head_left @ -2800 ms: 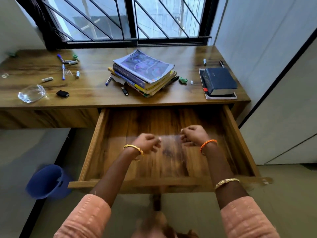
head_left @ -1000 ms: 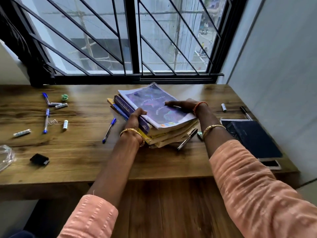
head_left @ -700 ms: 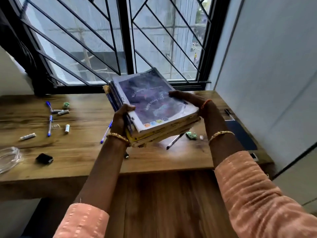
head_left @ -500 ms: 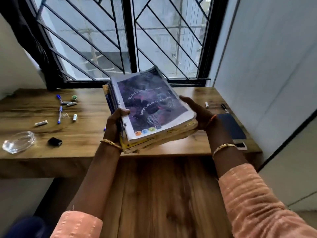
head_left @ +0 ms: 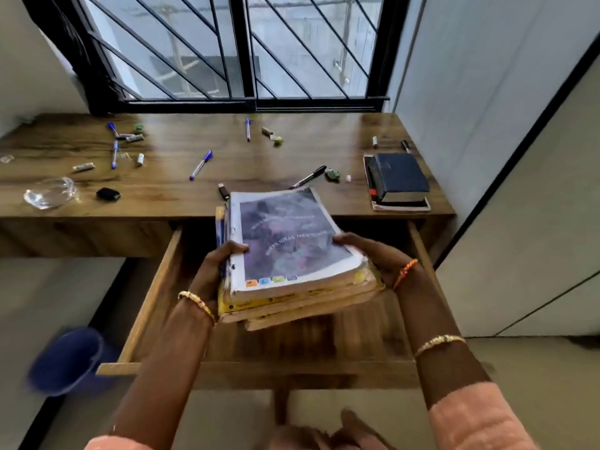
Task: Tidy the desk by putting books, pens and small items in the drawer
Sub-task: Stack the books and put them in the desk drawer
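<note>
The stack of books (head_left: 293, 251) has come off the tabletop (head_left: 168, 186) and now hangs over the open drawer (head_left: 146, 306), held just above its wooden floor and not yet touching it as far as I can tell. The left hand (head_left: 216, 274) wraps the stack's left edge, thumb on the purple cover and fingers underneath; the right hand (head_left: 373, 254) cups the opposite edge the same way, so each grip is closed around the pile. A moment ago the pile was up at window height; it is lower now and nearer the person, which reads as the lowering stroke of the first big load. Where the stack used to lie, beyond the drawer, a black pen (head_left: 308, 177), a blue pen (head_left: 201, 164), a small dark USB stick (head_left: 223, 191) and a green eraser (head_left: 332, 174) lie bare. To the drawer's far right the dark blue book (head_left: 397, 177) sits on a thin notebook, untouched. The scattered pens and bits far left of the drawer wait too.
</note>
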